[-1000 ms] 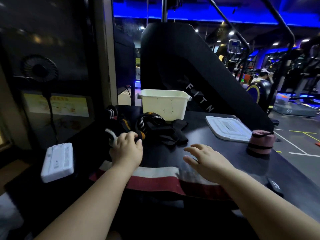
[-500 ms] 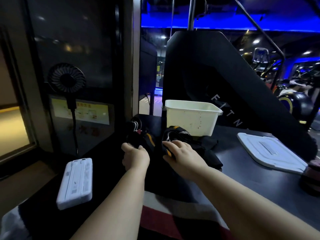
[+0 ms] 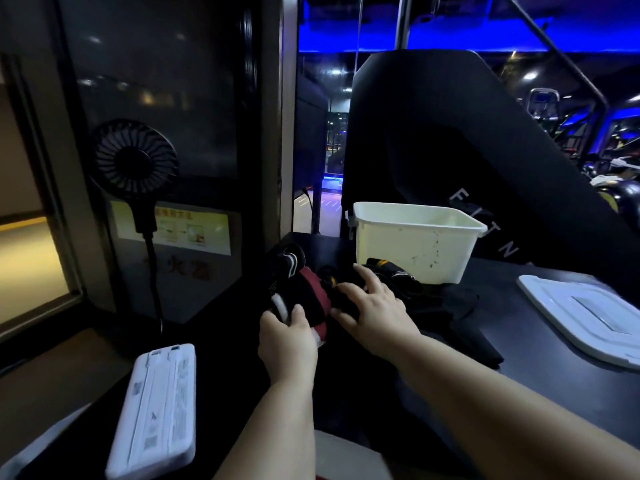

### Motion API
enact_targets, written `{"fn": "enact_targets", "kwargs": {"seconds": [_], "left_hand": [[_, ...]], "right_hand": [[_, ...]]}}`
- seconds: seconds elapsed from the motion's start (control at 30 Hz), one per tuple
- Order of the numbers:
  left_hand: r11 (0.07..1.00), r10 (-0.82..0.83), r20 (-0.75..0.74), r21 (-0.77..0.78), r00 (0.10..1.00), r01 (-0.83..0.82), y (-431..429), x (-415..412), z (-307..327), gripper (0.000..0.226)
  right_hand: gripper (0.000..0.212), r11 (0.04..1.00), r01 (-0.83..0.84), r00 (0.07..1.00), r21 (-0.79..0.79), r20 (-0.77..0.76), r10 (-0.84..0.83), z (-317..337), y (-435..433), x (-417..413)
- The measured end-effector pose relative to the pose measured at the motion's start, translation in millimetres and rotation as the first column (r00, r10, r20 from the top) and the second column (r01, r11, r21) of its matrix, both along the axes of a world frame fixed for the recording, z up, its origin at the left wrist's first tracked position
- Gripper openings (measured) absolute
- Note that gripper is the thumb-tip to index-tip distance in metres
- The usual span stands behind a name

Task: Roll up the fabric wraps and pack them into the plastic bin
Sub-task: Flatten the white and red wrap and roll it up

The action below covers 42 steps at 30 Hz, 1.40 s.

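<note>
A heap of dark fabric wraps (image 3: 398,282) with yellow and white stripes lies on the black table, right in front of the cream plastic bin (image 3: 415,244). My left hand (image 3: 287,337) grips a black, red and white wrap (image 3: 308,299) at the heap's left edge. My right hand (image 3: 374,310) rests flat on the heap with its fingers spread, touching the wraps just right of that one. The bin stands upright behind the heap, and what I see of its inside is bare.
The bin's white lid (image 3: 585,317) lies flat on the table at right. A white power bank (image 3: 156,407) sits at the near left. A small black fan (image 3: 133,157) on a stalk stands by the left wall. A black padded machine (image 3: 467,140) rises behind the bin.
The view has swung left and closer to the heap. My left hand has closed on the red and white wrap and lifted it a little. My right hand has spread out over the heap.
</note>
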<state>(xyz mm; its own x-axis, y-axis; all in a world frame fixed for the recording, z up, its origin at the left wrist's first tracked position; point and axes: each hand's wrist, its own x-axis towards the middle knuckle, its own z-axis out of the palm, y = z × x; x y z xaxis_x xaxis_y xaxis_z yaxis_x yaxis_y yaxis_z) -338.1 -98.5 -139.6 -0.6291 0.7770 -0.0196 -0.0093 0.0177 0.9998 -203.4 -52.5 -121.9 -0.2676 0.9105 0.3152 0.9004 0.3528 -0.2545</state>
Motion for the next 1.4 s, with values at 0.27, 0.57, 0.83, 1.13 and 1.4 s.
{"fn": "enact_targets", "kwargs": {"seconds": [0.27, 0.57, 0.83, 1.13, 1.4], "left_hand": [[0.991, 0.041, 0.068, 0.124, 0.997, -0.049, -5, 2, 3, 0.01], [0.965, 0.12, -0.215, 0.253, 0.969, -0.064, -6, 0, -1, 0.025], [0.93, -0.095, 0.005, 0.357, 0.995, 0.087, -16, 8, 10, 0.015], [0.948, -0.039, 0.134, 0.318, 0.99, -0.006, -16, 8, 10, 0.024], [0.942, -0.062, 0.077, 0.334, 0.995, 0.033, -16, 14, 6, 0.046]], "right_hand": [[0.059, 0.989, 0.144, 0.984, -0.017, -0.104, -0.145, 8, 10, 12], [0.053, 0.987, 0.163, 0.981, 0.013, -0.107, -0.161, 11, 6, 11], [0.046, 0.979, 0.202, 0.971, 0.019, -0.132, -0.197, 13, -2, 24], [0.103, 0.872, 0.432, 0.877, -0.23, -0.121, -0.465, 21, -13, 66], [0.109, 0.853, 0.298, 0.872, -0.428, -0.243, -0.426, 1, -19, 92]]}}
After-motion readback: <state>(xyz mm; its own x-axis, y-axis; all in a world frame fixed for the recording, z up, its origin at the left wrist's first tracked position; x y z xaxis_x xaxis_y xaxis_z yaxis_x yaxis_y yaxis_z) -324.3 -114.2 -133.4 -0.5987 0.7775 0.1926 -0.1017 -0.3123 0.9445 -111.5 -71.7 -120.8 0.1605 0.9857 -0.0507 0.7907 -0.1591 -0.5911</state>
